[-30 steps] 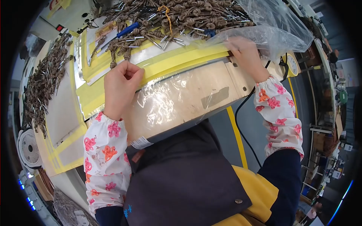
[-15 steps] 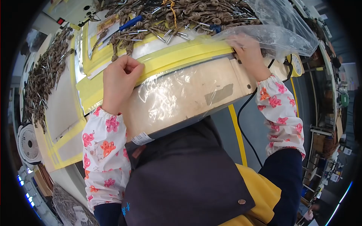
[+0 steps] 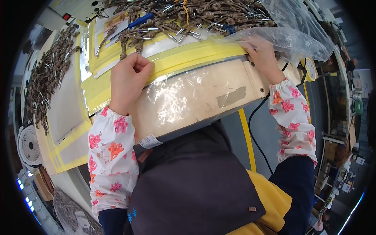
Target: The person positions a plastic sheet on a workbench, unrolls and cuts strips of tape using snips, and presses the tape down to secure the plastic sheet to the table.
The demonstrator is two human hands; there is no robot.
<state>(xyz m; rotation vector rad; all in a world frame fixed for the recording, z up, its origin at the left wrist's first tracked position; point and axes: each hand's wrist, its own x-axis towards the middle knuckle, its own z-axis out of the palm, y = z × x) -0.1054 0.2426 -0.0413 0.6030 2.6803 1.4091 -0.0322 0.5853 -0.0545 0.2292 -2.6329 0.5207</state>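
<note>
My left hand (image 3: 131,80) is closed in a pinch at the yellow-taped table edge (image 3: 188,60), with the upper edge of a clear plastic bag (image 3: 172,98) at its fingertips. Glossy and creased, that plastic hangs down over the pale wooden front of the table. On the right, my right hand (image 3: 263,58) has its fingers curled at the same edge, partly covered by a second, crumpled clear plastic piece (image 3: 293,41). Whether the two plastic pieces are joined, I cannot tell. Just beyond my left hand lie brown knotted cords with metal tips (image 3: 137,41).
A blue-handled tool (image 3: 140,20) rests among the cords, near an orange cord (image 3: 186,13). More knotted cords (image 3: 51,74) lie on the left. A white fan (image 3: 30,145) stands lower left. A black cable (image 3: 253,129) hangs below the right edge, near a yellow-rimmed dial (image 3: 309,70).
The view has shifted slightly, so hands and table appear a little to the right. Both hands keep nearly the same pose at the table edge.
</note>
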